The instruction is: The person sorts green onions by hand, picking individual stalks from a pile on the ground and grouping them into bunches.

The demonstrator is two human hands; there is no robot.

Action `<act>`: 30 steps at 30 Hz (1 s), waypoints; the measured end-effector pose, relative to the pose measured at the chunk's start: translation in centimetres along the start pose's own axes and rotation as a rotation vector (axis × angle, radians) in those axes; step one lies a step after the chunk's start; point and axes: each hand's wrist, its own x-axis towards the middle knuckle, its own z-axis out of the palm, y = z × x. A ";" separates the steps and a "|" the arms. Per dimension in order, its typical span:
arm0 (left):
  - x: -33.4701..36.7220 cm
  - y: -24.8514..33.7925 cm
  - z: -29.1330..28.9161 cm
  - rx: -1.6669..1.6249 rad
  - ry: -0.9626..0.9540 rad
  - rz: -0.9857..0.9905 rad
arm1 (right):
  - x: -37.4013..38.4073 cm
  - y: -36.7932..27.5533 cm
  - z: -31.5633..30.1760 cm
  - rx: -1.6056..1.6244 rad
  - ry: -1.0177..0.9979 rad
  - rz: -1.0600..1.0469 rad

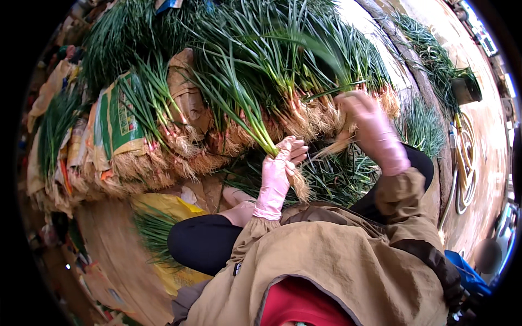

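My left hand (275, 179), in a pink glove, is closed round a small bunch of green onions (251, 125). Their leaves point up and to the left, and pale roots hang below the palm. My right hand (370, 130), also gloved in pink, is smeared by motion at the right end of the pile. A blurred green leaf rises above it and blurred pale roots trail at its left, so it appears closed on a green onion. Beyond both hands lies a large pile of green onions (283, 70), roots toward me.
Loose green leaves (337, 182) lie between my legs. At the left are a green-and-tan sack (120, 117) and a yellow sack (182, 209) under more leaves. A coiled hose (465, 163) and a dark bucket (466, 89) stand at the right, past a wooden beam (418, 70).
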 end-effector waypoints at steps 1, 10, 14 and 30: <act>0.3 0.4 -1.1 -0.006 0.019 0.022 | -0.1 0.5 -3.3 0.271 0.087 0.340; 1.5 3.0 -4.9 0.059 0.150 0.121 | -7.0 19.9 -22.8 -1.115 -0.162 0.536; 1.2 3.6 -5.1 0.084 0.207 0.167 | 5.2 4.4 -2.6 -0.553 -0.294 0.492; 1.3 0.3 -3.9 -0.036 0.059 -0.084 | -1.1 -1.7 16.4 1.015 -0.366 0.601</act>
